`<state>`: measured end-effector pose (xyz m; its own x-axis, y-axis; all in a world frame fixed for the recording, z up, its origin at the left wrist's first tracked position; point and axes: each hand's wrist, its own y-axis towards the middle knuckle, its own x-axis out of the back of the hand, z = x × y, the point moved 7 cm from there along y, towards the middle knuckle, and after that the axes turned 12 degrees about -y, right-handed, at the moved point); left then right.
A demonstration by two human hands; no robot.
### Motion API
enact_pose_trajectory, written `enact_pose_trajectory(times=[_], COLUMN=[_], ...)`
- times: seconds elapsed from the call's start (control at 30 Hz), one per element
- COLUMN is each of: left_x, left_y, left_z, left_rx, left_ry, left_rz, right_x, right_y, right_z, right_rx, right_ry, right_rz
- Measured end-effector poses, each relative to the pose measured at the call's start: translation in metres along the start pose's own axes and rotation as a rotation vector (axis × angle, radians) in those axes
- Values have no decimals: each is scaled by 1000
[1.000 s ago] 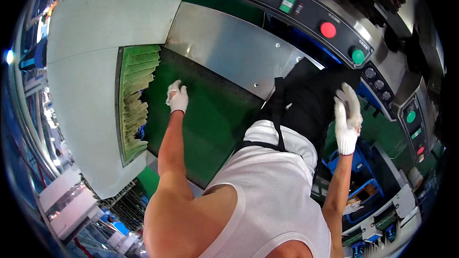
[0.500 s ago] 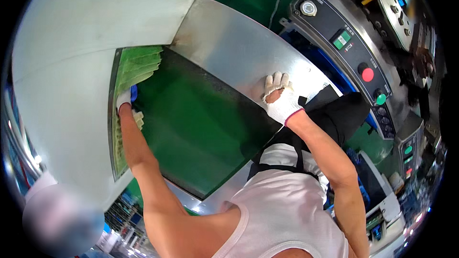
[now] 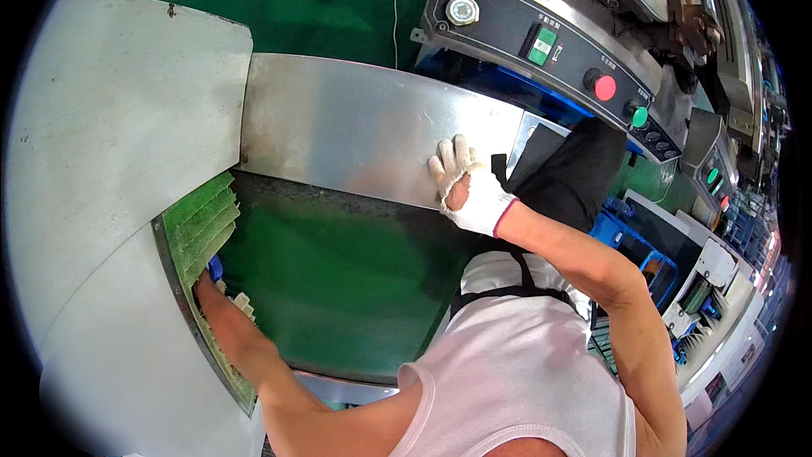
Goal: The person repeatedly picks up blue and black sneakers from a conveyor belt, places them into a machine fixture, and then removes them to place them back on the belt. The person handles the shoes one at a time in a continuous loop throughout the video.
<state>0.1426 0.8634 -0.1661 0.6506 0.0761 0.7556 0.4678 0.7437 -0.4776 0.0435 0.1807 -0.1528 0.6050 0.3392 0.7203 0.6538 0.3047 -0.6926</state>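
My left arm (image 3: 238,334) reaches into the side opening of a pale housing, past a green strip curtain (image 3: 200,218). The left hand is hidden behind the strips, so its fingers and anything in them do not show. A small blue thing (image 3: 216,268), too covered to name, sits beside the wrist. My right hand (image 3: 474,195), in a white knit glove with bare skin showing at a gap, rests flat on the edge of a metal side plate (image 3: 355,131). Its fingers are stretched out and it holds nothing. Between my arms runs a dark green conveyor belt (image 3: 338,288).
The pale housing (image 3: 110,144) stands on the left. Beyond the metal plate is a black control panel (image 3: 524,42) with a red button (image 3: 604,88) and green buttons. A cable (image 3: 395,8) runs down over the green floor. My black-clad leg (image 3: 562,182) is beside the plate.
The view has turned, with the metal plate and panel now lower and more level. My left hand has gone deeper behind the strips, out of sight. My right hand stays on the plate.
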Motion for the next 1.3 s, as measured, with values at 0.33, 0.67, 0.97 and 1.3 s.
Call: enact_pose_trajectory(times=[0.33,0.67,0.97,1.3], left_x=[24,-45,-41,91], left_y=[-45,-293,-515,-634], left_z=[-46,-100,-200,-367], left_rx=[-125,-412,-751,-2091], left_ry=[24,-159,-868,-335], left_rz=[-48,31,543,192], right_x=[-60,-42,-22,-36], right_y=[12,-6,-117,-210], right_z=[8,-10,-114,-126], right_rx=[-163,46,34,1004], right_ry=[-402,18,1213,2871], right_rz=[-22,-244,-423,-110])
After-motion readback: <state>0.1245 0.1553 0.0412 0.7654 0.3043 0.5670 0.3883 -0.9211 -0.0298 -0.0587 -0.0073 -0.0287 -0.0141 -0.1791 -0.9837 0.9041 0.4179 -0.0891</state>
